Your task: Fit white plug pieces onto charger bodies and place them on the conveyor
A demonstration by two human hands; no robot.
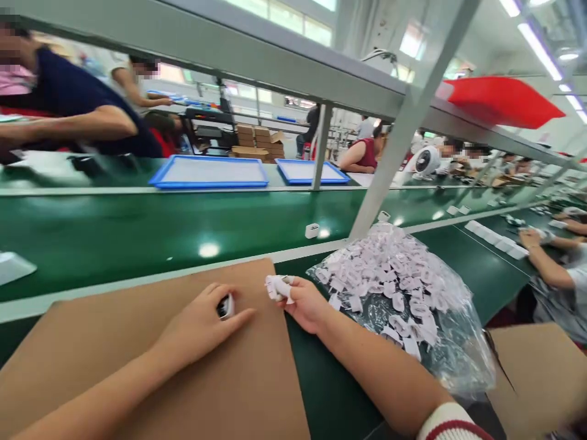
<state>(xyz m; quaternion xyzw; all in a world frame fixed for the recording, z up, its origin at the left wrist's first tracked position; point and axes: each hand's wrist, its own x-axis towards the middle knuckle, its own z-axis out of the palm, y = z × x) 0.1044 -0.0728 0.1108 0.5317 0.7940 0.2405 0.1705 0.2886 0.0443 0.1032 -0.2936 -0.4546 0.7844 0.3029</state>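
Observation:
Over the brown cardboard sheet [137, 391], my left hand [206, 318] has its fingers curved round a small white housing [226, 307] with a dark inside. My right hand [300, 299] pinches a small white plastic part [279, 287] between thumb and fingers, just above the cardboard's right edge. The two hands are apart. To the right of my right hand, many similar white parts [389, 269] lie heaped on a clear plastic bag [463, 348].
A slanted metal post [389, 159] rises behind the heap. One white piece [312, 230] sits on the green conveyor belt [137, 226]. Beyond are blue-rimmed trays [211, 184]. Other people work across the belt and at the right, near a row of white pieces [495, 239].

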